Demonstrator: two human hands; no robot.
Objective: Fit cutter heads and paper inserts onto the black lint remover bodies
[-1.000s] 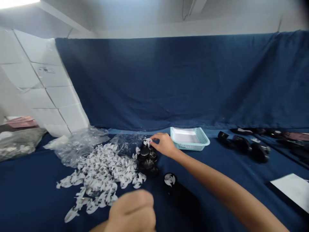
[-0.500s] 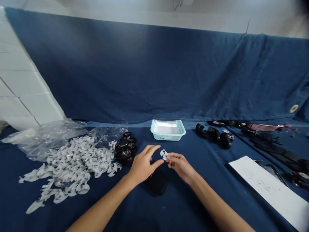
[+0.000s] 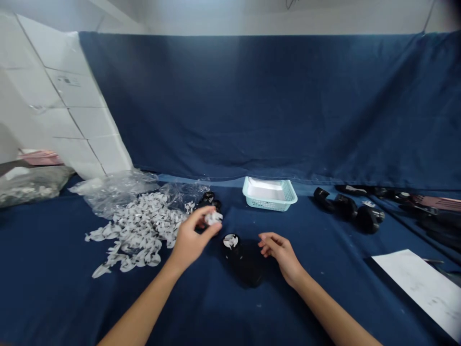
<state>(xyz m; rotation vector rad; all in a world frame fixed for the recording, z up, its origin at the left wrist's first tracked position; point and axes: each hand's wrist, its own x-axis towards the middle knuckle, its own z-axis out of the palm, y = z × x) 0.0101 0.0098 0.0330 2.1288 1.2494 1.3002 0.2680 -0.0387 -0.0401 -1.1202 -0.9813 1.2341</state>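
My left hand [image 3: 190,238] is closed around a small white plastic piece [image 3: 213,218], held between thumb and fingers above the cloth. Below and to its right lies a black object with a rounded body [image 3: 248,269]; a white disc-like part [image 3: 230,241] shows in its round end. To the right of that object is my right hand [image 3: 283,257], fingers curled together with nothing visible in them. A large heap of white plastic pieces [image 3: 144,226] spreads left of my left hand. Black round parts [image 3: 208,197] are partly hidden behind that hand.
A light blue basket [image 3: 270,205] with a white lining stands at the back. Black curved parts [image 3: 345,206] lie right of it, and a white sheet [image 3: 418,283] lies at the right. Clear plastic bags [image 3: 115,190] sit behind the heap. A blue curtain [image 3: 252,105] hangs behind.
The white piece in my right hand is no longer there. My left hand has moved left and now holds a white piece. The view has turned left, and the black object's white-filled end shows.
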